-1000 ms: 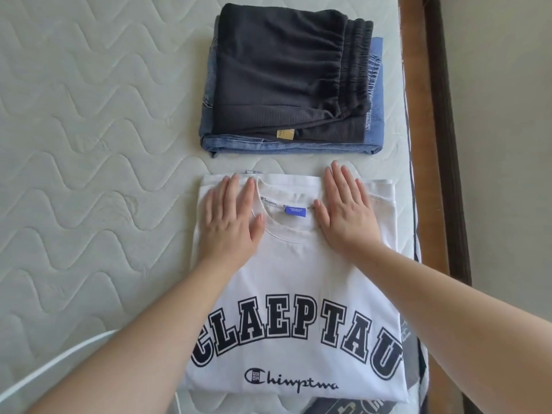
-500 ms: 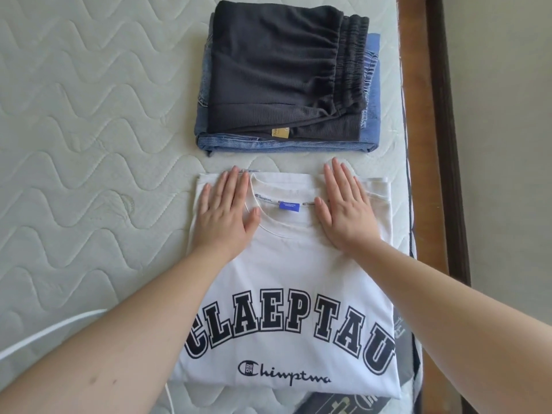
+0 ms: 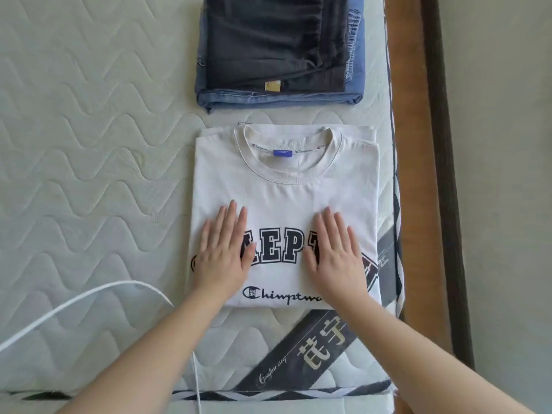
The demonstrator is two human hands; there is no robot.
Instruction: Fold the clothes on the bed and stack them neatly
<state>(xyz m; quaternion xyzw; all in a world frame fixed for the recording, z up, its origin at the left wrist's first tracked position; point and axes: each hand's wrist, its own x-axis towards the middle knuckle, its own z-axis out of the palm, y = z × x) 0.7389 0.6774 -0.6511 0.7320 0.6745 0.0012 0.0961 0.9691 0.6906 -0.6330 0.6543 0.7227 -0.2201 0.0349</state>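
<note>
A folded white T-shirt [image 3: 283, 189] with dark block lettering and a blue neck label lies flat on the quilted mattress [image 3: 89, 144], collar pointing away from me. My left hand [image 3: 222, 252] rests palm down on the lettering at the shirt's left side, fingers spread. My right hand [image 3: 336, 255] lies flat on the right side of the lettering. Neither hand grips the cloth. Beyond the shirt sits a stack: folded dark grey trousers [image 3: 277, 40] on top of folded blue jeans [image 3: 280, 98].
A white cable [image 3: 74, 306] curves across the mattress at lower left. The mattress's dark label band [image 3: 310, 351] runs near its front right corner. A brown wooden bed frame [image 3: 415, 174] borders the right edge, with floor beyond it.
Both hands have slid from the shirt's shoulders beside the collar down towards me onto the lettering. The view has shifted down, cropping the top of the stack.
</note>
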